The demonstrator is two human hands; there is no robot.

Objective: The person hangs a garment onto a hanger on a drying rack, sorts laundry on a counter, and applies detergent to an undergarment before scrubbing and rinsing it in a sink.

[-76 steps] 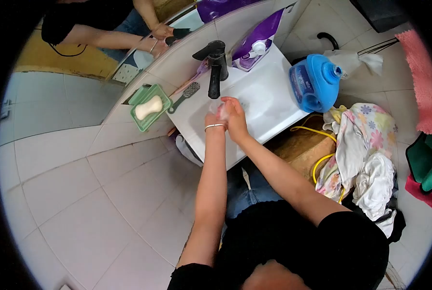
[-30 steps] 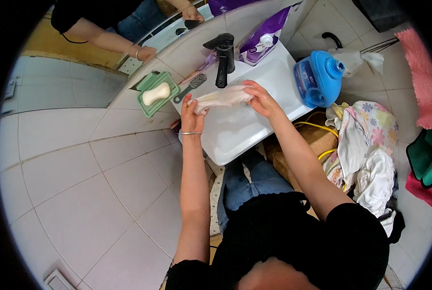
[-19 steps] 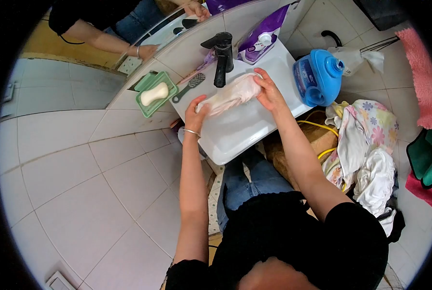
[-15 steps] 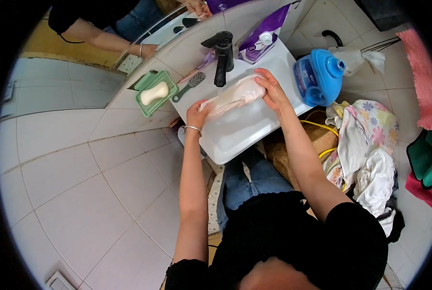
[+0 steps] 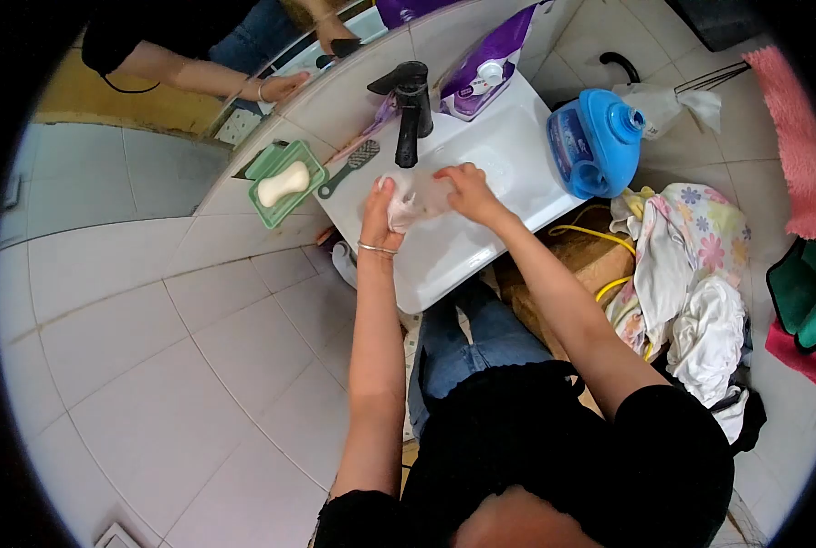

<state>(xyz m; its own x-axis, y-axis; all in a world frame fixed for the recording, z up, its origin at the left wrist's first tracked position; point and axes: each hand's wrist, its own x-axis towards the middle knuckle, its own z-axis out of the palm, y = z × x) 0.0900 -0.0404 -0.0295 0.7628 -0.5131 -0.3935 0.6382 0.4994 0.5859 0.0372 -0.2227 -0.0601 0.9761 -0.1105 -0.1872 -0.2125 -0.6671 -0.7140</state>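
Over the white sink, my left hand is closed on a wet, pale pinkish-white cloth. The cloth is bunched up in that hand, and its right part is blurred. My right hand is at the blurred right end, with its fingers curled at the fabric and the index finger reaching toward the left. Both hands are just in front of the black faucet, below its spout. A bracelet circles my left wrist.
Left of the sink, a green soap dish holds a white soap bar, beside a grey brush. A purple pouch stands behind the faucet. A blue bottle stands on the right rim. Piled laundry lies further right.
My hands have come closer together. The cloth, stretched between them before, is now bunched toward my left hand. My right hand has moved left and lower.
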